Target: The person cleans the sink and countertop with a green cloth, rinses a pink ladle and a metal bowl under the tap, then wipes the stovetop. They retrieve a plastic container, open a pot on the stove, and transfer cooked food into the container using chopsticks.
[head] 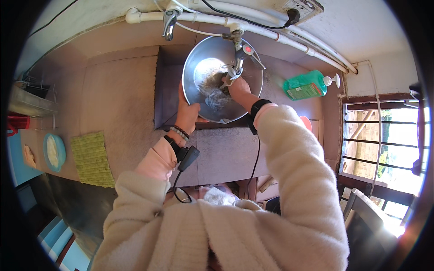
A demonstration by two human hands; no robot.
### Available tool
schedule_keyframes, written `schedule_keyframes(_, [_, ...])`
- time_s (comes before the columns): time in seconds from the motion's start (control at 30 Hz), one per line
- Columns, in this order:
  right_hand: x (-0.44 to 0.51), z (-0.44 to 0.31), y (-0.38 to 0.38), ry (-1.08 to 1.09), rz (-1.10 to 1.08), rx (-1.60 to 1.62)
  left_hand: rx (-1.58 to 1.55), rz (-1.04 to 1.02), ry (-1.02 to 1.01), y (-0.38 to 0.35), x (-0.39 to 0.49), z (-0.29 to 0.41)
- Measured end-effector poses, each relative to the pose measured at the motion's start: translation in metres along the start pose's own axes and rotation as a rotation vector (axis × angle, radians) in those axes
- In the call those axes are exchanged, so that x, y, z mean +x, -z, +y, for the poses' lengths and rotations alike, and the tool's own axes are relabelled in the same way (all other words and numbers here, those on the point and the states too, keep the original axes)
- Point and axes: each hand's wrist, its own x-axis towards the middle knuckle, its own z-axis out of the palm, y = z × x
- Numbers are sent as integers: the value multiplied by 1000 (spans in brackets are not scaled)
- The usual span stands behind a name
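Observation:
A large metal basin (249, 105) tilts over the recessed sink (166, 91). My left hand (186, 113) grips its left lower rim, thumb outside. Inside the basin, under the tap (238, 57), is my right hand (238, 88); its fingertips are partly hidden by the tap outlet and something whitish around it, and whether they hold anything is unclear. Water splashes and swirls in the basin just left of my right hand.
A green pump bottle (305, 86) lies right of the sink. On the left are a green ribbed cloth (93, 159), a blue bowl (61, 152) with something white and a wire rack (45, 105). White pipes (196, 17) run along the wall; cables hang from both wrists.

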Motion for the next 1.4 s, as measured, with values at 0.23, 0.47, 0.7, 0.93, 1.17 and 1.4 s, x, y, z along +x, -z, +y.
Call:
schedule_keyframes(0.23, [-50, -38, -13, 283, -160, 390, 3, 52, -127, 0, 16, -12])
schedule_keyframes(0.47, [-55, 25, 41, 270, -190, -484, 37, 49, -34, 19, 14, -8])
schedule_keyframes(0.7, [-57, 44, 49, -681, 576, 594, -197, -1, 253, 30, 37, -22])
schedule_keyframes(0.93, [-44, 19, 27, -806, 337, 1117, -99, 141, 420, 35, 49, -31])
schedule_keyframes(1.17, [-26, -11, 53, -816, 297, 853, 1547, 22, -1070, -22, 1, -19])
schedule_keyframes(1.4, [-20, -7, 37, -349, 508, 1460, 1083, -92, -666, -28, 44, -21])
